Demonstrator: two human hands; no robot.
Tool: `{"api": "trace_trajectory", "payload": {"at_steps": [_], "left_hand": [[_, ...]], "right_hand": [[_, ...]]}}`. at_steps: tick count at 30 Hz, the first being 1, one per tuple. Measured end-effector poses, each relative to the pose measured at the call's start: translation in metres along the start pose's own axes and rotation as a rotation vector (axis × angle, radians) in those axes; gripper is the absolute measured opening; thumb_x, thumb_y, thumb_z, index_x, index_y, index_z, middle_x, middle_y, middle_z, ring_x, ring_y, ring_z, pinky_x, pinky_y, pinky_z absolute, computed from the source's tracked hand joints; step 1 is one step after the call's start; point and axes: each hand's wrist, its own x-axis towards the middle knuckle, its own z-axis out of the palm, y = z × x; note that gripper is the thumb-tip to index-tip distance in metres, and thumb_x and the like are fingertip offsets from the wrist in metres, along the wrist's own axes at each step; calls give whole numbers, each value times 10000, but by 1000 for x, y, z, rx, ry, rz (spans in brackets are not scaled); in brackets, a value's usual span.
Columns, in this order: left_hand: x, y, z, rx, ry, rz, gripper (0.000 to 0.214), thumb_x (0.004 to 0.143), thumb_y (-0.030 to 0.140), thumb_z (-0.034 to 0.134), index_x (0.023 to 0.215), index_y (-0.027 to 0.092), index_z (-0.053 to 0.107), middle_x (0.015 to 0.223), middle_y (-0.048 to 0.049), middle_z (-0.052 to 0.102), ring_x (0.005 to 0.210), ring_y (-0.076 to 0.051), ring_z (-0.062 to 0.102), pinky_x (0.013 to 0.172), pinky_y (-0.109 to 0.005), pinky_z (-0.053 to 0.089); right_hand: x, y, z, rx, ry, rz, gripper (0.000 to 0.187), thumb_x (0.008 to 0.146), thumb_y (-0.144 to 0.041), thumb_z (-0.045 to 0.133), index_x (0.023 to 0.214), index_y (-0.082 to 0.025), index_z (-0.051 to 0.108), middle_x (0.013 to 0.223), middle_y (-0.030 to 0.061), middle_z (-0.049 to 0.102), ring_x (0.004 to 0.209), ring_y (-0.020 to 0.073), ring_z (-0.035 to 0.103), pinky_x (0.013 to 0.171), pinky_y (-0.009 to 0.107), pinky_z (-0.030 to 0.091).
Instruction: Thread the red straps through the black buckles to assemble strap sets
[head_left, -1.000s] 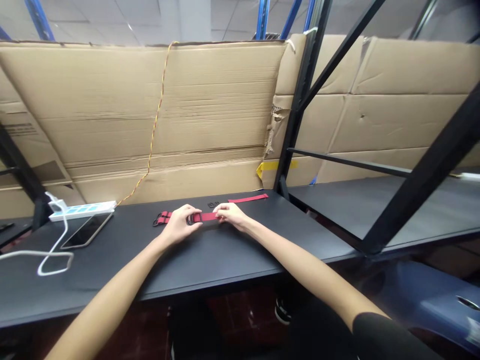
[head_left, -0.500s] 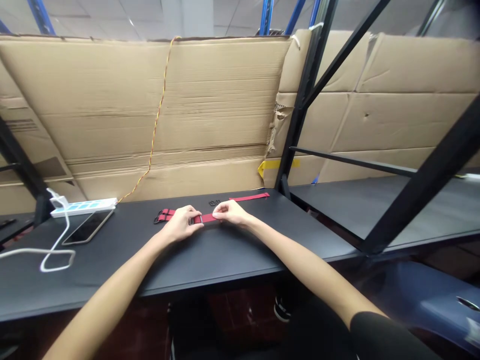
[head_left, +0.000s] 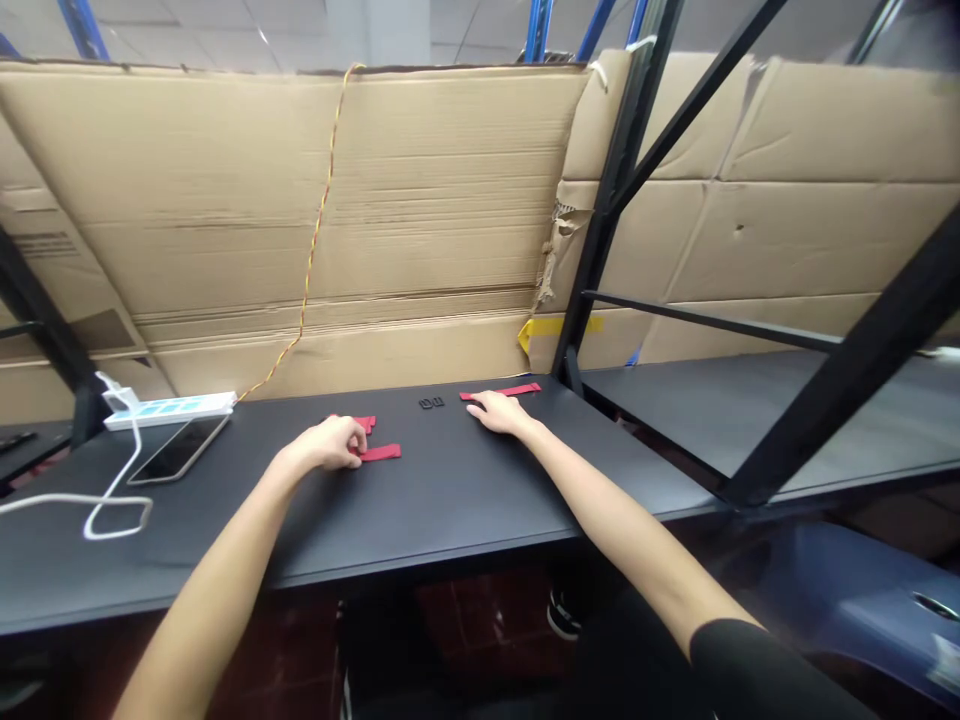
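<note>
My left hand [head_left: 331, 445] is closed at the left part of the table, its fingertips on a red webbing strap [head_left: 384, 453] whose free end points right. Just beyond lies another red strap [head_left: 366, 423], partly hidden behind the hand. On the far right, my right hand [head_left: 499, 411] rests with fingers stretched out over the left end of a flat red strap [head_left: 523, 389]; its fingertips touch or nearly touch it. Between the hands, farther back, lie small black buckles [head_left: 431, 403]. The buckle end of the strap under my left hand is hidden.
A smartphone [head_left: 180, 450] lies at the left beside a white power strip [head_left: 171, 410] with a looping white cable [head_left: 112, 498]. Cardboard [head_left: 427, 220] walls the back of the black table [head_left: 450, 510]. A black metal frame [head_left: 592, 250] rises at the right.
My left hand has moved left and set the buckled strap down near the other one. My right hand has let go of that strap and reached right to the separate strap.
</note>
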Motion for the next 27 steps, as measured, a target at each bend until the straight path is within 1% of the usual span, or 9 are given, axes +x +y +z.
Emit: {"api": "trace_trajectory", "payload": {"at_steps": [2,8,14,17,19,21,22,25,27], "left_hand": [[-3,-10,-7,25,-16,-94,206,584,196,682,785,235,702,895,-8,690,748,-175,628,581,-228,398],[-5,-30,-13,87,-37,-293,187,563,151,657,733,224,690,807,-12,689,689,-168,629,560,-227,390],[-6,-23,-13,164,51,-345,140,635,153,648,760,212,670,827,-43,679,719,-190,626,614,-252,412],[-5,-9,-10,222,217,-223,80,734,228,620,788,201,672,902,-68,668,823,-212,621,662,-261,427],[-2,4,-4,202,337,-59,170,822,316,560,855,208,687,979,-77,654,892,-224,610,712,-277,443],[1,19,6,138,382,129,268,888,371,483,966,223,693,1050,-74,640,931,-218,603,774,-293,452],[3,25,12,116,371,229,294,908,375,457,1013,228,690,1075,-74,635,958,-212,595,821,-296,447],[6,42,32,75,283,449,350,943,372,413,1195,246,621,1220,-73,598,1067,-214,559,919,-316,413],[8,48,40,73,247,475,375,953,387,396,1247,253,587,1304,-70,563,1113,-231,538,925,-341,405]], "right_hand": [[-1,0,-3,-44,-48,31,379,926,-415,434,1167,-204,636,1219,122,621,1112,272,568,877,365,438],[-6,-10,-17,-73,-39,37,266,862,-384,541,917,-184,708,992,102,699,894,226,631,726,274,430],[-14,-31,-16,107,-79,-165,202,822,-328,599,785,-178,729,766,50,706,681,167,614,625,242,401],[-21,-53,-8,325,-86,-306,204,816,-340,609,795,-186,742,733,38,706,674,179,622,641,262,435],[-23,-68,-2,530,-115,-402,224,824,-360,605,895,-197,741,806,37,723,735,185,645,679,269,469],[-22,-76,2,682,-95,-440,270,854,-364,571,1007,-194,716,900,47,726,799,181,658,721,273,494],[-20,-76,4,707,-38,-431,279,872,-350,547,1036,-188,704,949,58,720,832,179,659,750,280,501],[-10,-65,9,553,192,-365,267,908,-267,486,1034,-168,699,1075,97,687,973,192,634,894,327,478],[-4,-52,13,376,211,-336,287,920,-232,462,1092,-167,681,1174,116,651,1100,208,589,990,359,427]]}}
